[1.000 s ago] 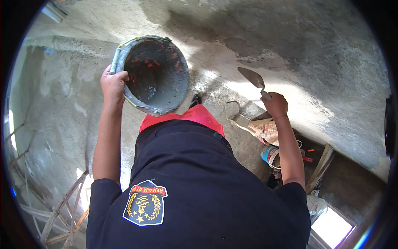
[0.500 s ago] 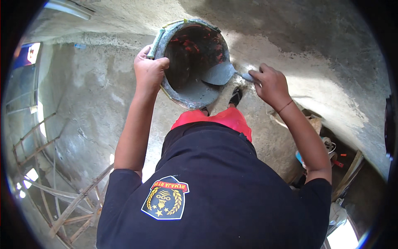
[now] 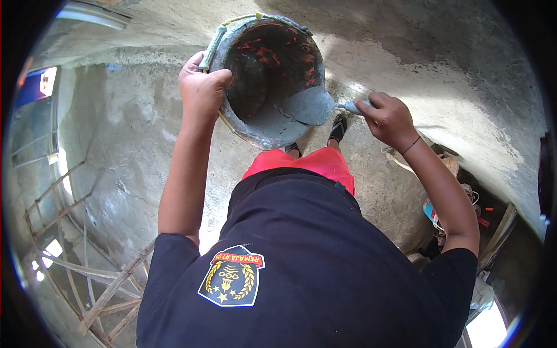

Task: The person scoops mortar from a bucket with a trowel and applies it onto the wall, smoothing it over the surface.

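A round, cement-crusted bucket (image 3: 310, 55) hangs tilted in front of me, its mouth facing up toward me. Wet grey mortar (image 3: 270, 129) lies along its lower inside wall. My left hand (image 3: 200, 87) grips the bucket's left rim, thumb over the edge, beside the pale handle grip. In my right hand (image 3: 390, 118) is a trowel (image 3: 313, 106), held by its handle with fingers closed round it. The trowel's blade lies inside the bucket at the right of its mouth, against the mortar. Part of the blade's far edge blends into the grey mix.
A rough plastered wall (image 3: 441, 75) rises ahead and to the right. Bamboo scaffolding (image 3: 110, 296) stands at lower left. Assorted items and a wooden board (image 3: 498, 238) sit at lower right. My sandalled feet (image 3: 337, 129) are on the concrete floor below the bucket.
The bucket has shifted slightly up and its mouth is tipped a little differently. My right hand and the trowel have moved slightly right, the blade still inside the bucket.
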A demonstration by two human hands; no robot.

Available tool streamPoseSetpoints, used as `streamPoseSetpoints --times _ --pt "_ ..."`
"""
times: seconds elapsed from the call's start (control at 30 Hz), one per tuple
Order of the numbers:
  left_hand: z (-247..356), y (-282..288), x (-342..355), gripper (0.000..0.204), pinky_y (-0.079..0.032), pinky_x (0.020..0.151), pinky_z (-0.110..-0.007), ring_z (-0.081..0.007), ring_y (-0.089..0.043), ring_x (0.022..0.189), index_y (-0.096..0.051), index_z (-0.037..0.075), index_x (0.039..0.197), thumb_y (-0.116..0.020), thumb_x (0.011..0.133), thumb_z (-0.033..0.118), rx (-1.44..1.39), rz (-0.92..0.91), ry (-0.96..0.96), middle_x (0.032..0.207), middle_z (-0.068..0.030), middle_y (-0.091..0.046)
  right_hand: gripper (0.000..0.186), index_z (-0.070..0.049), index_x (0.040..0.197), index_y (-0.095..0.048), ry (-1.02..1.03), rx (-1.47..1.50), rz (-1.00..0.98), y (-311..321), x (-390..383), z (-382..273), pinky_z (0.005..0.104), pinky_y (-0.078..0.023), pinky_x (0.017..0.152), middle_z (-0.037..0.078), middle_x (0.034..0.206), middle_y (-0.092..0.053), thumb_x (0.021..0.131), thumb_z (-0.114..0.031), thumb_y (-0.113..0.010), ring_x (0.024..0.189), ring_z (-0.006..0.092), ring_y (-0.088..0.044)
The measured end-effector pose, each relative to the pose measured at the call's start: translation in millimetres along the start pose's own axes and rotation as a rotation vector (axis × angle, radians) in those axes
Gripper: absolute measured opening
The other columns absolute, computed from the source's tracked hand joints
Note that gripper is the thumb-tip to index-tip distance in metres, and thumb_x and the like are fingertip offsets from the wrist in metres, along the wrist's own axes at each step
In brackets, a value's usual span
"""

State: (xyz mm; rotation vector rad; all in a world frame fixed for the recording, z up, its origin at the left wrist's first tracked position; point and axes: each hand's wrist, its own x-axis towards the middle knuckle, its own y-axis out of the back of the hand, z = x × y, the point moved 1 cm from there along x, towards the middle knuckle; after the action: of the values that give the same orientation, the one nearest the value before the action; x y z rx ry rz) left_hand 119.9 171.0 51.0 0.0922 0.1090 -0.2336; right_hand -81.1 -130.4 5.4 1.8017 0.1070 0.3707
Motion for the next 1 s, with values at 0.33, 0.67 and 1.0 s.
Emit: streamPoseSetpoints --times 0.33,0.67,1.0 --pt "-3 -5 -1 0.033 -0.043 0.057 -0.020 -0.0061 -0.053 0.061 -0.064 -0.004 0.093 -0.058 0.061 -0.009 0.064 -0.051 0.031 0.074 0.0004 -0.061 0.032 -0.018 0.103 -0.071 -0.140 0.173 -0.058 -20 -25 -9 0.0358 -0.049 0.058 0.004 0.078 -0.054 0.071 -0.011 -0.072 0.069 0.0223 -0.059" --pt "0 -11 -2 0.031 -0.043 0.056 -0.020 -0.0055 -0.052 0.061 -0.065 -0.004 0.091 -0.058 0.061 -0.007 0.034 -0.045 -0.005 0.074 0.0016 -0.060 0.040 -0.012 0.106 -0.072 -0.351 0.438 -0.083 -25 -31 -24 0.0328 -0.051 0.062 0.006 0.082 -0.060 0.066 -0.012 -0.078 0.070 0.0228 -0.063" --pt "9 -9 4 0.031 -0.041 0.054 -0.021 -0.0067 -0.051 0.059 -0.065 -0.003 0.090 -0.060 0.060 -0.007 0.082 -0.117 0.052 0.072 0.0007 -0.060 0.037 -0.020 0.108 -0.070 -0.313 -0.065 0.030 16 -40 -2 0.0358 -0.049 0.062 0.005 0.087 -0.058 0.073 -0.009 -0.070 0.074 0.0232 -0.060"
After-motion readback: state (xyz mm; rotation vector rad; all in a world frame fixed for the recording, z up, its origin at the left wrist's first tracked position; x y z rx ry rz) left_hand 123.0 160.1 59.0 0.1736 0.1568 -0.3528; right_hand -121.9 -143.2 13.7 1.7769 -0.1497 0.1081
